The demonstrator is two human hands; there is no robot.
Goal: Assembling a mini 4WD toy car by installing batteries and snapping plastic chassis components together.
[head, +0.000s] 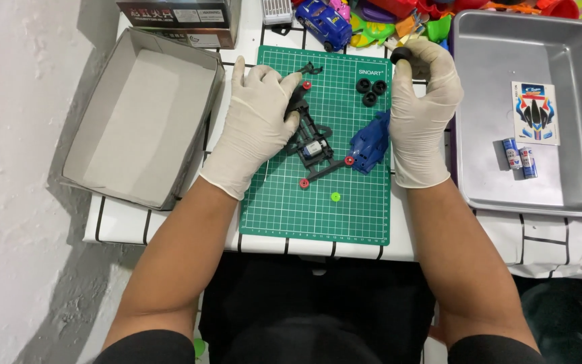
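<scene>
right hand, gloved, pinches a small black tyre between thumb and fingertips above the top right corner of the green cutting mat. left hand, also gloved, lies mostly flat with fingers loosely spread, pressing one end of the black toy car chassis at the mat's middle; it grips nothing firmly. three more black tyres sit just beside the right hand, the blue car body under its wrist. loose red rollers and a green gear lie near the chassis; a sweeping wrist could likely scatter them off the mat. a light pinch might drop the tyre into the toy pile behind.
</scene>
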